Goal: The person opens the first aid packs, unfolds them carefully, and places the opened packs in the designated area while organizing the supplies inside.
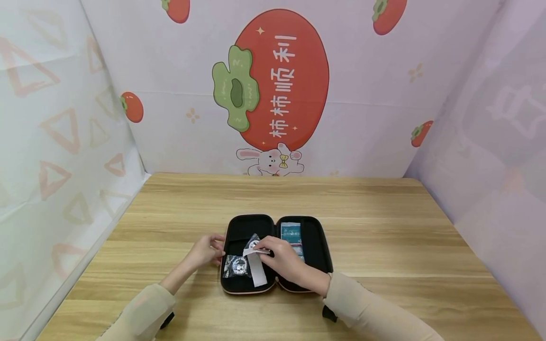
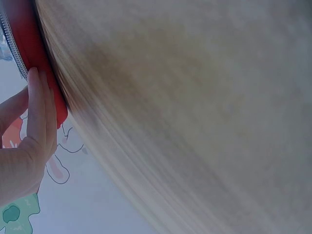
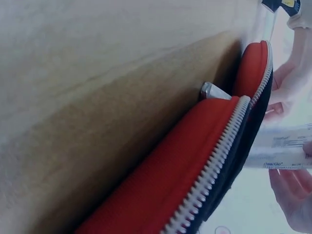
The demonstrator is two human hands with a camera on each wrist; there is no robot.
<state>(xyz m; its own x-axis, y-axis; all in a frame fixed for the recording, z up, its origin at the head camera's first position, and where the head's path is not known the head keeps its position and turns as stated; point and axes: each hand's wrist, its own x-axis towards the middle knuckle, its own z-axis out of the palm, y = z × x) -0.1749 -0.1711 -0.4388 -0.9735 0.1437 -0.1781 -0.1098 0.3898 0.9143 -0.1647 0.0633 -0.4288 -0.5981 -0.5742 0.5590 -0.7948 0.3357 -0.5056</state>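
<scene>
A zippered case (image 1: 226, 285), black inside and red outside, lies unfolded on the table. My left hand (image 1: 207, 249) rests at its left side; in the left wrist view straight fingers (image 2: 36, 107) touch the red wall (image 2: 34, 44). Over the left half, my right hand (image 1: 282, 258) pinches a white printed packet (image 1: 258, 270), also seen as a flat packet (image 3: 278, 151) in the right wrist view. In that half lie a clear-wrapped round item (image 1: 237, 266) and a second wrapped item (image 1: 253, 241), partly covered by the right hand and packet.
Teal packets (image 1: 291, 230) sit in the case's right half, partly behind the right hand. A metal zipper pull (image 3: 214, 91) sticks out between the halves. The wooden table (image 1: 384, 227) meets a printed cloth backdrop (image 1: 362, 137) at its back edge.
</scene>
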